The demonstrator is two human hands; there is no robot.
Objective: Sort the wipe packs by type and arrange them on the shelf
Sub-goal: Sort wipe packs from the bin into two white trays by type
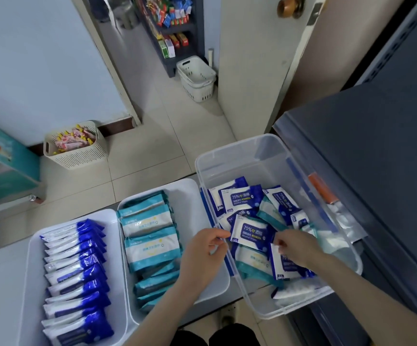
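A clear plastic bin (237,151) on the right holds a loose heap of blue and teal wipe packs. My left hand (205,253) pinches the left edge of a blue-and-white alcohol wipe pack (251,233) lifted above the heap. My right hand (296,248) pinches the top edge of another blue pack (281,267) standing in the bin. A white tray (35,258) at the left carries a row of blue packs (77,273) on edge. The middle white tray (190,193) carries teal packs (150,238).
A dark grey shelf unit (377,146) rises at the right, right behind the bin. A white basket of snacks (77,156) stands on the tiled floor by the wall. Stacked white baskets (197,78) sit past an open door (254,58).
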